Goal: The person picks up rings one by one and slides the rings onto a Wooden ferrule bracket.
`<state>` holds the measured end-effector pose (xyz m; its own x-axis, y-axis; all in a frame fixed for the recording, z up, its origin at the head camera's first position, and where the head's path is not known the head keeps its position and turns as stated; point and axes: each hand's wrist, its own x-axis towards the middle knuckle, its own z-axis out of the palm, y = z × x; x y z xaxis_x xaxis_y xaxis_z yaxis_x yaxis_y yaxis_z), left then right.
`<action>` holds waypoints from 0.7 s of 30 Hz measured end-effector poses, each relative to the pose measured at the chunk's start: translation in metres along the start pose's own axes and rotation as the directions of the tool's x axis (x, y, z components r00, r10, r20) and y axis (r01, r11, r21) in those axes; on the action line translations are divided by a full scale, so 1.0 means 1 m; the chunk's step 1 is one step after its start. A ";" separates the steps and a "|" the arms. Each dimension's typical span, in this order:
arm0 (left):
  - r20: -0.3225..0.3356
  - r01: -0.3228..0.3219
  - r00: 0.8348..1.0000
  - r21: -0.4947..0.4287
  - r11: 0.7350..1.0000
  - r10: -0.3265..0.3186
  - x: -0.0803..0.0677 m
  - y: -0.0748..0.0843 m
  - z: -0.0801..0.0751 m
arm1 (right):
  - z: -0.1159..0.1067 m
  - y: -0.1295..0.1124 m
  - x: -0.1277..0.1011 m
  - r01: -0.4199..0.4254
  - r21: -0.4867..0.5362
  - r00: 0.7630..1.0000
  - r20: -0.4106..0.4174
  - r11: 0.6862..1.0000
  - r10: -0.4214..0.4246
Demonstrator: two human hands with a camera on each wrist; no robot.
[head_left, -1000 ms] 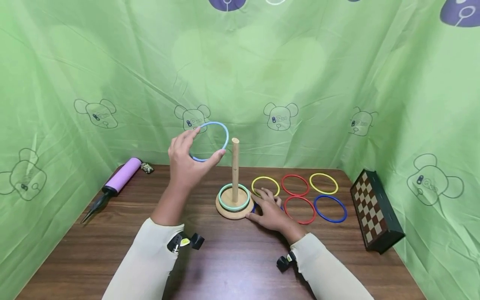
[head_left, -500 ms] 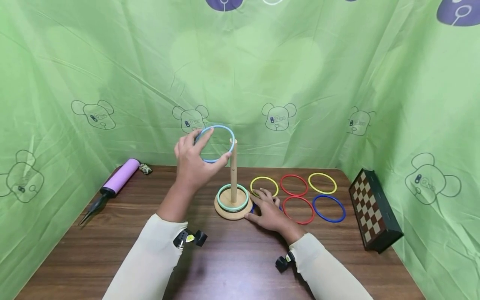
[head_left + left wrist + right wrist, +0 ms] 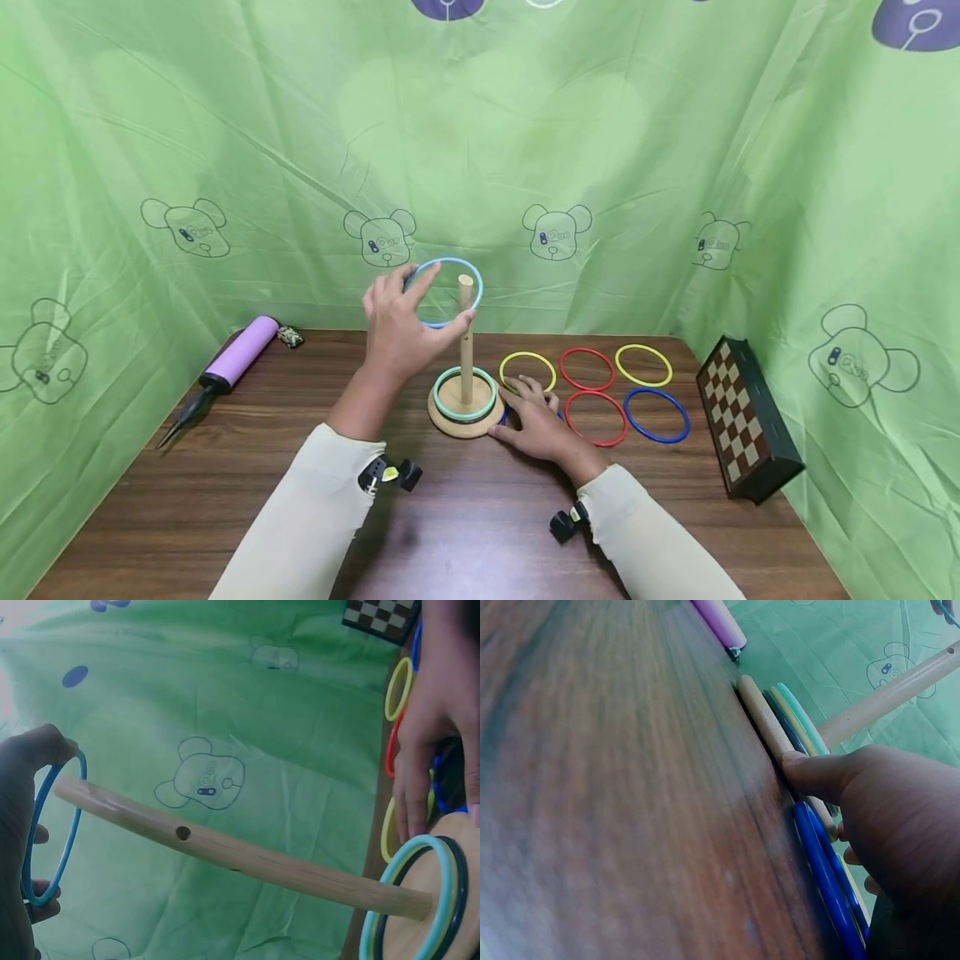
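My left hand (image 3: 405, 325) pinches a light blue ring (image 3: 481, 292) between thumb and fingers. The ring is level with the top of an upright wooden peg (image 3: 467, 358), whose tip shows inside it in the head view. The peg rises from a round wooden base (image 3: 459, 430), where a mint-green ring (image 3: 495, 394) lies around it above a yellowish and a dark one. Against the right edge of that base rests the thumb of my right hand (image 3: 543, 425); its fingers lie loosely over a blue ring (image 3: 829, 885), partly hidden, and reach a yellow ring (image 3: 527, 353).
Two red rings (image 3: 587, 349), another yellow ring (image 3: 644, 347) and another blue ring (image 3: 657, 441) lie flat on the table, right of the hand. A checkered board box (image 3: 742, 417) stands far right. A purple hand pump (image 3: 242, 354) and a small patterned object (image 3: 289, 336) lie left.
My left hand has moved right and slightly down with the light blue ring, from left of the peg to its top. The right hand stays beside the base.
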<state>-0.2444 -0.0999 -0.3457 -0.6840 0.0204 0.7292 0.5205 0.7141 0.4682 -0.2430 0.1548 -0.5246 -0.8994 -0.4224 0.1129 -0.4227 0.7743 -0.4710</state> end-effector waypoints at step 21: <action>0.195 0.096 0.975 0.062 0.993 -0.106 -0.047 -0.024 0.038 | 0.000 0.000 0.001 0.003 -0.003 1.000 0.006 1.000 -0.003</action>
<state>-0.2443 -0.0913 -0.4102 -0.8217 0.0802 0.5643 0.4197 0.7549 0.5039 -0.2439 0.1546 -0.5246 -0.8974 -0.4275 0.1091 -0.4258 0.7746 -0.4676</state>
